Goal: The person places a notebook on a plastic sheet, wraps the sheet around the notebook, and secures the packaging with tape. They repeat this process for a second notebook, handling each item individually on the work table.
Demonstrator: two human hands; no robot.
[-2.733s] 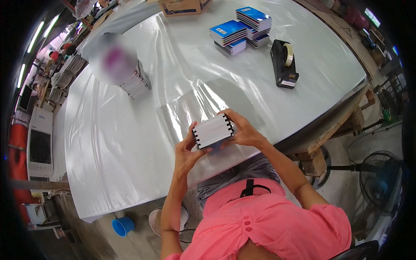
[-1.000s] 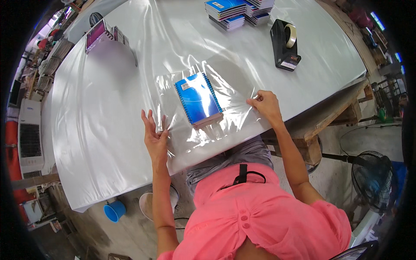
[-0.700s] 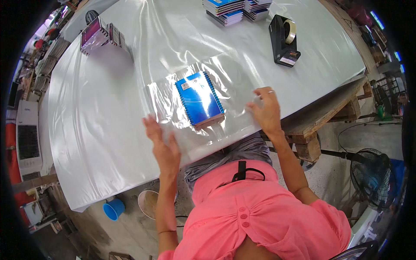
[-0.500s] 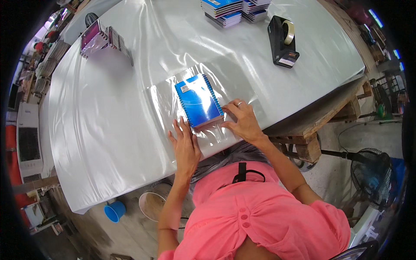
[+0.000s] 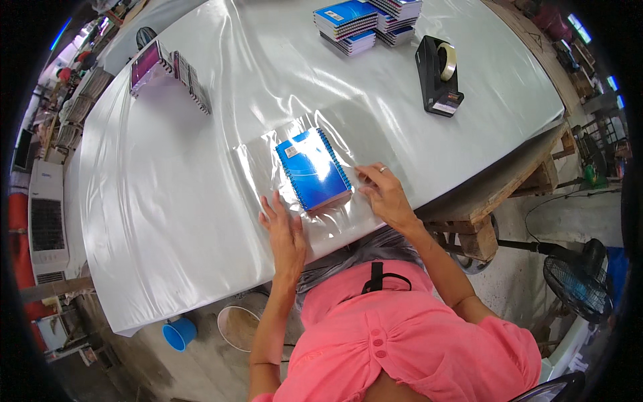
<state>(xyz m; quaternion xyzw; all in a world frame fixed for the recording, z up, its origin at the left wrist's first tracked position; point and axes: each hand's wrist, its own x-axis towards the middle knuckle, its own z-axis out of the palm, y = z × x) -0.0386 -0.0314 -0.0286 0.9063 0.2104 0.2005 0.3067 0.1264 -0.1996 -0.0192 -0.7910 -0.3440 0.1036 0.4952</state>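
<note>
A blue spiral-bound notebook pack [image 5: 313,171], with coils along both long sides and a small white label, lies on a clear plastic sheet [image 5: 251,161]. My left hand [image 5: 284,234] rests at the notebook's lower left, fingers spread over the sheet and just apart from the coils. To the right of the notebook is my right hand [image 5: 388,197], a ring on one finger. Its thumb and forefinger are apart near the notebook's lower right corner, with nothing visible between them. Whether these fingertips touch the sheet I cannot tell.
Stacks of blue notebooks [image 5: 345,23] stand at the far side of the white-covered table [image 5: 154,221]. A black tape dispenser [image 5: 435,77] sits far right, purple notebooks [image 5: 151,67] far left. Below are a blue bucket [image 5: 179,333], a white bucket [image 5: 238,327] and a fan [image 5: 576,278].
Both hands have drawn slightly outward from the notebook, the left from its coils and the right from its right edge. The whole view has shifted a little.
</note>
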